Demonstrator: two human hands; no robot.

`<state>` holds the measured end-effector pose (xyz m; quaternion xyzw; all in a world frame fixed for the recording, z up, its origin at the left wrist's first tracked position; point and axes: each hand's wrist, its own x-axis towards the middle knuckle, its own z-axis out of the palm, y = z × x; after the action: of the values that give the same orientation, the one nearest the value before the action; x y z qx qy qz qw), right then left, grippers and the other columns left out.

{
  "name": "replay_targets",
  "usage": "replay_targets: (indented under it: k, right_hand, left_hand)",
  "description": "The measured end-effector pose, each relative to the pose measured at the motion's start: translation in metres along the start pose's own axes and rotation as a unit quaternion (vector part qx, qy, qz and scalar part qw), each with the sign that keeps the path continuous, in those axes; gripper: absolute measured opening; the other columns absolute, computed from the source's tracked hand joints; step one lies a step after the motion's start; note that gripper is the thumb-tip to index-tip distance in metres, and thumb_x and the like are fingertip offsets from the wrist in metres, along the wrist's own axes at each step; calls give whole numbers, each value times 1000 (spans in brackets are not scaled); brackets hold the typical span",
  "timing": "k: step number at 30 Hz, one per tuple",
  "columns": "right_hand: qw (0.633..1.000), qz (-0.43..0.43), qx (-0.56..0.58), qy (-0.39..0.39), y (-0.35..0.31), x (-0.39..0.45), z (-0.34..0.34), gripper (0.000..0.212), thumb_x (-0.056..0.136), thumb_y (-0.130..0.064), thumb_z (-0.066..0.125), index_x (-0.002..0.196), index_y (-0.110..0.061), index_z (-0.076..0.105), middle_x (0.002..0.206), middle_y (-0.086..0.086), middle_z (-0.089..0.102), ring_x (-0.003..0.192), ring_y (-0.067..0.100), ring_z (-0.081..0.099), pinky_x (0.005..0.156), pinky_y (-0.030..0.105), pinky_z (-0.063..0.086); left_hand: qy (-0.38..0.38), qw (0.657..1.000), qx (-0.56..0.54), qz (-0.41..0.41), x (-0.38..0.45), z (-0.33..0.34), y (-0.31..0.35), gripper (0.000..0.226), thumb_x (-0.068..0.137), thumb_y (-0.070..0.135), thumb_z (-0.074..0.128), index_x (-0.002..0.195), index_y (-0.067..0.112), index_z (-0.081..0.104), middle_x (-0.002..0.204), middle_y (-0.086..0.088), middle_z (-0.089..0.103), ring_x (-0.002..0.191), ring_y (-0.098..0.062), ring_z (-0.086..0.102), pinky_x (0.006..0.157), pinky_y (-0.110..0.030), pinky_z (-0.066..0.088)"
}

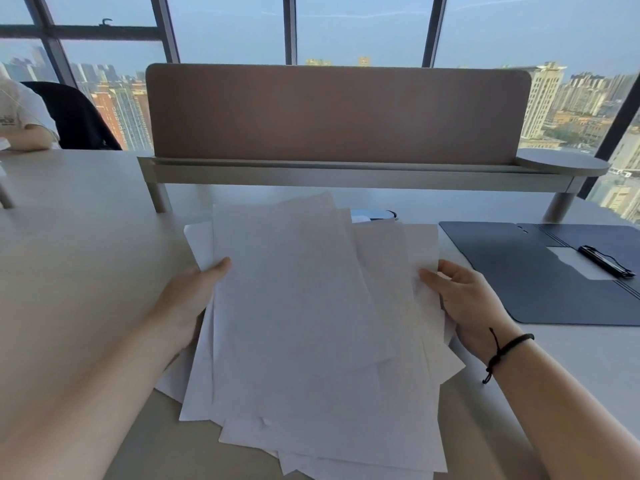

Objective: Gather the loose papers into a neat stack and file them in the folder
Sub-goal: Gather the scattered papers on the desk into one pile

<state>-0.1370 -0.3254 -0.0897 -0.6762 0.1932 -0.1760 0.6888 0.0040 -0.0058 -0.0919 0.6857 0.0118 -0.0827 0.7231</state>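
Pale desk [86, 244] underneath, my left hand [188, 299] and right hand [464, 303] each pinch a side of the loose white paper sheets [304, 306], fanned and crooked (gathering step). Next I judge they need squaring by tapping the edges. Farther right lies the open dark grey folder [512, 271], a black pen [604, 261] on it.
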Motion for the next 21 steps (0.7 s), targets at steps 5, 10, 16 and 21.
replay_targets:
  k: [5,10,16,21]
  right_hand:
    - [963,-133,-226,61,1,1,0,17,96,-12,63,81,-17,68,86,7,73,69,17,56,70,30,42]
    - [995,-79,9,58,-4,-4,0,16,100,-14,56,97,-11,71,90,14,72,69,22,62,64,34,51]
    - [988,14,145,50,-8,-14,4,14,102,-16,52,106,-11,64,86,10,67,55,18,62,50,26,54]
    - [986,37,144,73,-5,-17,11,12,100,-21,54,94,-16,63,94,12,59,61,20,51,57,29,43]
  left_hand:
    - [5,1000,27,11,-3,-1,4,26,92,25,65,112,10,71,106,-7,76,97,-27,72,90,-40,54]
    - [14,1000,27,8,-3,-2,4,28,93,26,65,115,10,70,108,-5,75,98,-23,71,81,-33,54]
    - [-7,1000,-2,11,-9,4,5,15,94,24,62,103,18,73,101,1,77,94,-16,72,81,-32,53]
    - [-29,1000,-4,2,-17,9,7,15,93,23,64,101,15,73,87,4,79,76,-13,76,64,-27,56]
